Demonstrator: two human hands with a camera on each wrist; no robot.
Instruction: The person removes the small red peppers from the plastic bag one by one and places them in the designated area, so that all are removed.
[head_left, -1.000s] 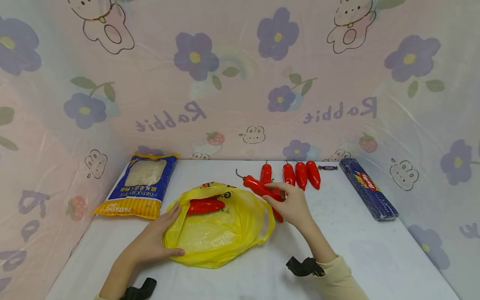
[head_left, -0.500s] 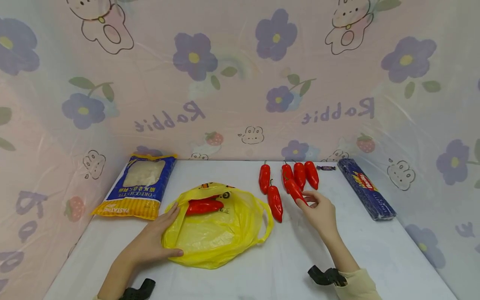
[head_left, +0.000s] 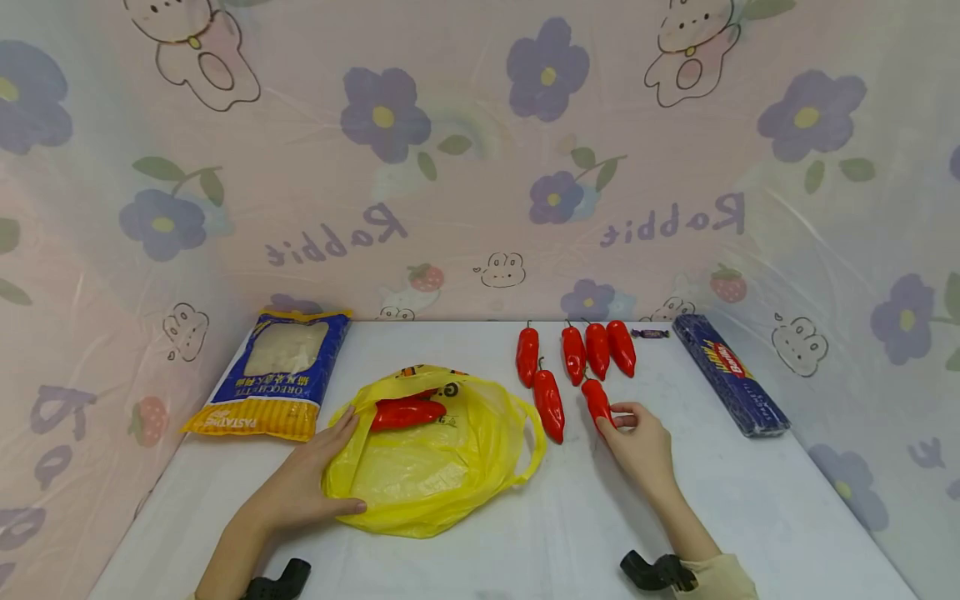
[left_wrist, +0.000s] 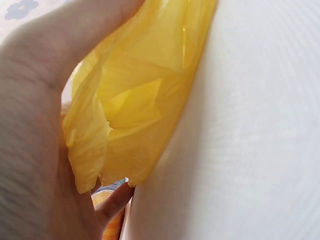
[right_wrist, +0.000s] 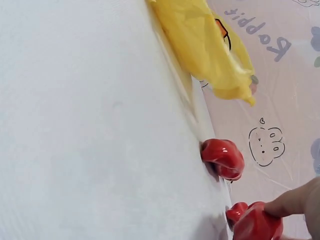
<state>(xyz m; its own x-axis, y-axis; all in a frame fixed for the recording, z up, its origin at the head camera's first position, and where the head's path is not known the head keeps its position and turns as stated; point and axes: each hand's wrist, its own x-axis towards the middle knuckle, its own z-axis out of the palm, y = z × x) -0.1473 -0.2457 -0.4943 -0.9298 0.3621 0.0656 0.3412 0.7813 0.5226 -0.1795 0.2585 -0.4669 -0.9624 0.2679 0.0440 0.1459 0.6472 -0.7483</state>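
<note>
In the head view, a yellow plastic bag (head_left: 420, 500) lies with its mouth facing me, and a red pepper (head_left: 408, 413) shows inside it. My left hand (head_left: 300, 479) spans the bag's left end, thumb and fingers spread fairly straight against the rim. The left wrist view has the yellow film (left_wrist: 145, 95) between thumb and fingers. To the right, my right hand (head_left: 641, 442) pinches another red pepper (head_left: 597, 398) by its lower end, its stem pointing away from me. Whether this pepper touches the table cannot be told. The right wrist view shows the held pepper (right_wrist: 257, 225) at the bottom edge.
Several red peppers, including a nearer one (head_left: 549, 406) and a back one (head_left: 597, 350), lie right of the bag. A wrapped candy (head_left: 650, 333) and a long blue packet (head_left: 729, 375) are farther right. A pasta bag (head_left: 277, 375) lies at the left.
My right hand has carried the pepper rightward, away from the bag, turned its stem toward the back and brought it slightly nearer. The left hand and bag stay in place.
</note>
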